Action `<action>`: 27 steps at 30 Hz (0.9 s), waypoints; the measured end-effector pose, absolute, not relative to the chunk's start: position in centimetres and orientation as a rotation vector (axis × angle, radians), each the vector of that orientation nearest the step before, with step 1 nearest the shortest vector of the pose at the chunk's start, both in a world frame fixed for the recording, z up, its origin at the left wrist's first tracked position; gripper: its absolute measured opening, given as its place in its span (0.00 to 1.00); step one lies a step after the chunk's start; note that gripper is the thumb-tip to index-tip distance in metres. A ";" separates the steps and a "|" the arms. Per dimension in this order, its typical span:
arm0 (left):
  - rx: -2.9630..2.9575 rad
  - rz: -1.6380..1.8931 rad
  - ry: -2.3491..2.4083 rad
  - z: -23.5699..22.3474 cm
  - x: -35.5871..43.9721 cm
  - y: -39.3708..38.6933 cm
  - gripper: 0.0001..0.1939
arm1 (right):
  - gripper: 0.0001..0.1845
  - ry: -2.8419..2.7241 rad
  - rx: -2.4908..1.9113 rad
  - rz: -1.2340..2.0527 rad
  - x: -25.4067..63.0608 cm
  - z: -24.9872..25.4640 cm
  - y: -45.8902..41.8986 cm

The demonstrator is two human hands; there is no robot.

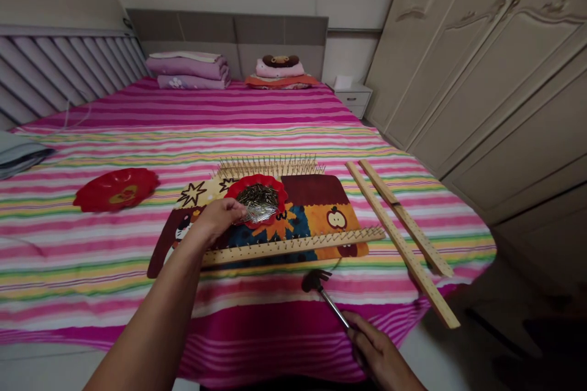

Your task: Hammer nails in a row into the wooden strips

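My left hand (pixel 219 218) is at the left rim of a red scalloped bowl (pixel 280 184) of loose nails (pixel 257 198). Its fingers are pinched together, and I cannot make out what is between them. In my right hand (pixel 373 348) is a claw hammer (pixel 337 308), its metal shaft slanting up to a dark head just off the front edge of the mat. Between the bowl and the hammer, a wooden strip (pixel 275 248) lies across the patterned mat (pixel 316 195). Nails stand along its right part; small holes or marks run along its left part.
Behind the bowl, other strips (pixel 268 168) bristle with upright nails. Two long wooden strips (pixel 403 244) lie on the striped bedspread at the right. A red lid or plate (pixel 117 189) sits at the left. Folded bedding (pixel 188 70) is stacked by the headboard.
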State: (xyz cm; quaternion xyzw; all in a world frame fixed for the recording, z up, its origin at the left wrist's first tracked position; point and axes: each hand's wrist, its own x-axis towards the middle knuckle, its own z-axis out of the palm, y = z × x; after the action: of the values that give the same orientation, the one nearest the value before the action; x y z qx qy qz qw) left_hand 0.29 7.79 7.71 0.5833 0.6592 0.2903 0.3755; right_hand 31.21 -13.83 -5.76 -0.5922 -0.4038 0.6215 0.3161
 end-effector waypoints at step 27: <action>1.042 1.160 1.581 1.6 5.3 -1.1 0.19 | 0.25 -1.027 -1.572 1.631 30.8 -5.4 -14.1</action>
State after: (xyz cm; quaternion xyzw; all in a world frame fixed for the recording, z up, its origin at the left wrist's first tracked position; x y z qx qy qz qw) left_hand 5.35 -1.15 1.63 0.4205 0.6378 0.4679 0.4444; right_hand 30.84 -14.14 -5.39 -0.5986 -0.3910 0.6209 0.3212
